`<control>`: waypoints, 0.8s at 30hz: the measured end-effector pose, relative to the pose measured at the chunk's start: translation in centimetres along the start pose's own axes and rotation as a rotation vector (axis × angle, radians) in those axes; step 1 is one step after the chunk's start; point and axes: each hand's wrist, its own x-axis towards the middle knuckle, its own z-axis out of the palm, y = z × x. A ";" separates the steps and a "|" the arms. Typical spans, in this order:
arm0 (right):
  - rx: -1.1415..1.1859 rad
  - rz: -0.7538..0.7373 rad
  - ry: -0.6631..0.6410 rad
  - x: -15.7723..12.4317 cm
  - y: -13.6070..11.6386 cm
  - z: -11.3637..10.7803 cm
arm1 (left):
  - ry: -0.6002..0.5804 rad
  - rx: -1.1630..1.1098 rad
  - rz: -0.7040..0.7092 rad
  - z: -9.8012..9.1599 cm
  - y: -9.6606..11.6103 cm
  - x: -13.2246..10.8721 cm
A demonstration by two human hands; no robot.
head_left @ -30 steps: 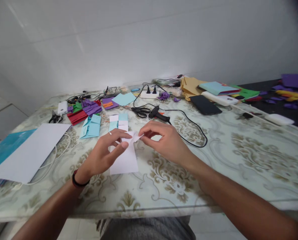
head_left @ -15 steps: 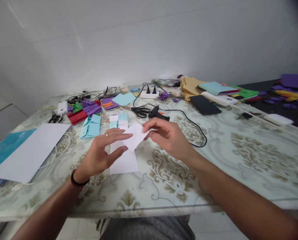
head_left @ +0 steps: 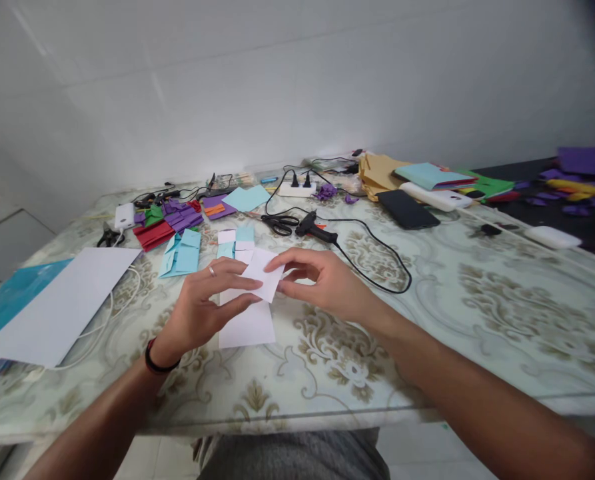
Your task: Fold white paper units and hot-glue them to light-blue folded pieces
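A small piece of white paper (head_left: 263,267) is held up between my two hands, tilted over the table. My left hand (head_left: 210,300) pinches its lower left side between the fingers and thumb. On the right edge, my right hand (head_left: 322,280) grips the paper with thumb and forefinger. Under it a white paper sheet (head_left: 247,325) lies flat on the flowered tablecloth. Just behind are folded light-blue and white paper pieces (head_left: 236,241), partly covered by the held paper. Further left sits a folded light-blue paper stack (head_left: 180,253).
At left, large white sheets (head_left: 62,307) overlap a blue folder (head_left: 7,293). Scissors (head_left: 280,224), a black glue gun (head_left: 317,229) with its cable and a power strip (head_left: 297,189) lie behind. A phone (head_left: 408,209) lies right; red folded paper (head_left: 153,233) lies left.
The white paper has turned and shifted slightly left in my hands. My right hand has moved a little left with it, and the left fingers have closed further onto the paper.
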 end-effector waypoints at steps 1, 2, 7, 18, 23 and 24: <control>0.000 0.003 0.011 0.0 0.0 0.0 | -0.008 0.004 -0.008 0.0 0.1 0.0; -0.004 0.006 0.024 0.1 0.0 0.1 | -0.014 0.011 -0.018 0.0 0.1 0.0; -0.034 -0.009 0.049 0.0 0.0 0.4 | -0.024 0.098 -0.005 0.3 -0.1 -0.2; 0.021 -0.032 0.063 -0.2 -0.7 0.3 | 0.129 0.018 -0.001 0.4 -0.1 -0.3; -0.030 -0.131 0.083 -0.4 -0.8 0.6 | 0.006 -0.202 -0.216 0.1 0.2 -0.1; -0.045 -0.155 0.076 -0.4 -0.8 0.7 | -0.040 -0.272 -0.267 0.1 0.2 -0.1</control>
